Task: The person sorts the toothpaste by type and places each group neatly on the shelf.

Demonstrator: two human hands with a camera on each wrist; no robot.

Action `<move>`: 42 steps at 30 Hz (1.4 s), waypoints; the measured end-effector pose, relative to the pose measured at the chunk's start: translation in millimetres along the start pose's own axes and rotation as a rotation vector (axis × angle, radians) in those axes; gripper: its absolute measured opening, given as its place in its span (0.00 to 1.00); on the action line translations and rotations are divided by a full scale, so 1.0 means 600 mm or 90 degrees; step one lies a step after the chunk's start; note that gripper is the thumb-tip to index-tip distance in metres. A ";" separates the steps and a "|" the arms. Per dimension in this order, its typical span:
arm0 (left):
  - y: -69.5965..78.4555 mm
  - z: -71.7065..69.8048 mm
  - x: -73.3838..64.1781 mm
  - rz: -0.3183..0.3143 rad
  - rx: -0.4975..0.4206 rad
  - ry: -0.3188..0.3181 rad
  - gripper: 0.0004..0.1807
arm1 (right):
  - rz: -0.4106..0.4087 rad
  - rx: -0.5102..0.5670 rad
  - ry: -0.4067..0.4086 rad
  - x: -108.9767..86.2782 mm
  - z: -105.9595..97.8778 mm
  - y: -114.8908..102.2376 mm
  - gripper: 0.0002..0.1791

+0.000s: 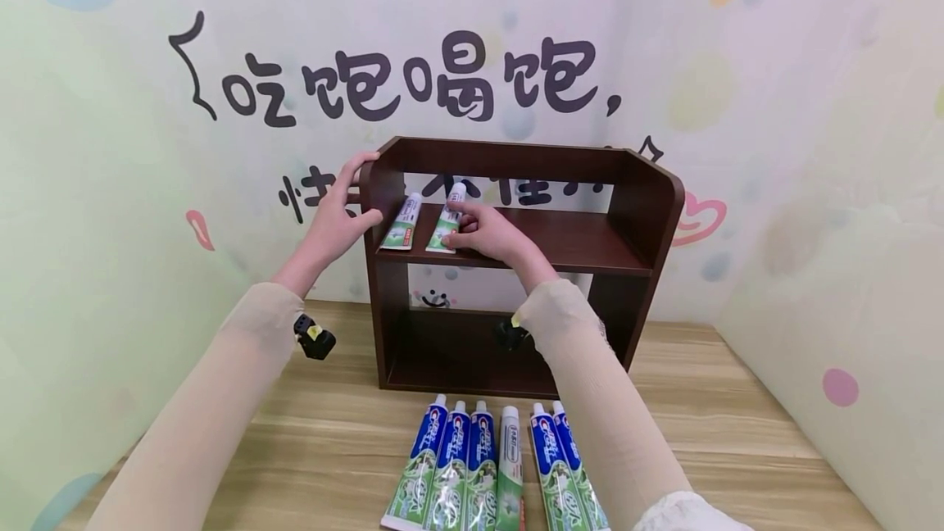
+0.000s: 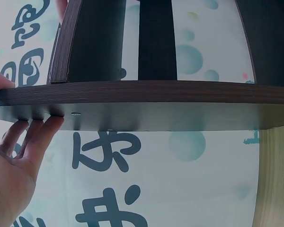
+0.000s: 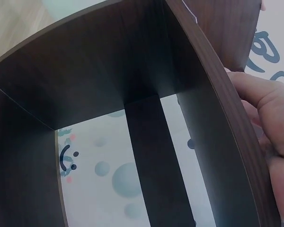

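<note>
A dark brown two-tier wooden shelf [image 1: 575, 238] stands against the wall. My left hand [image 1: 333, 220] grips its left side panel; in the left wrist view that hand [image 2: 19, 175] has its fingers against the panel's outer face. On the upper tier, my right hand [image 1: 496, 234] pinches a green and white toothpaste tube [image 1: 445, 226], cap toward the back. Left of it lies a matching toothpaste tube [image 1: 402, 224], beside the side panel. In the right wrist view the right hand [image 3: 274, 111] appears past the tier board's edge, and the held tube is hidden.
In front of the shelf, several blue and green toothpaste tubes [image 1: 450, 465] lie in a row on the wooden table [image 1: 310, 433]. A grey and green toothpaste tube [image 1: 510, 457] lies among them. Patterned wall panels [image 1: 819, 310] enclose the table at the sides.
</note>
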State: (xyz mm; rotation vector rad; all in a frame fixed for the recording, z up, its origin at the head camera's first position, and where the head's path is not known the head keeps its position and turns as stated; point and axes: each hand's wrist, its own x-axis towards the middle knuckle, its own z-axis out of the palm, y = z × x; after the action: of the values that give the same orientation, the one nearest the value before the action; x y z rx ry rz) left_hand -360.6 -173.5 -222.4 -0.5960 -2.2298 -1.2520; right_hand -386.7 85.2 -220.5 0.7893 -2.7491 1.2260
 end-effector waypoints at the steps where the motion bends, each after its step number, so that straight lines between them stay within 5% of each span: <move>1: 0.000 0.000 0.000 0.000 0.000 0.001 0.41 | -0.003 0.001 0.000 0.000 0.000 0.000 0.38; 42: -0.002 0.000 0.000 -0.003 0.003 0.001 0.41 | 0.010 -0.031 0.028 -0.003 0.009 0.002 0.36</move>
State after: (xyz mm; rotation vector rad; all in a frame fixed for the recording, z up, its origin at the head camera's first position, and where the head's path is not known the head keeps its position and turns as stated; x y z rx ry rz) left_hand -361.4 -173.7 -223.1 -0.5878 -2.2337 -1.2486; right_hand -384.7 82.8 -225.8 0.7292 -2.7444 1.1607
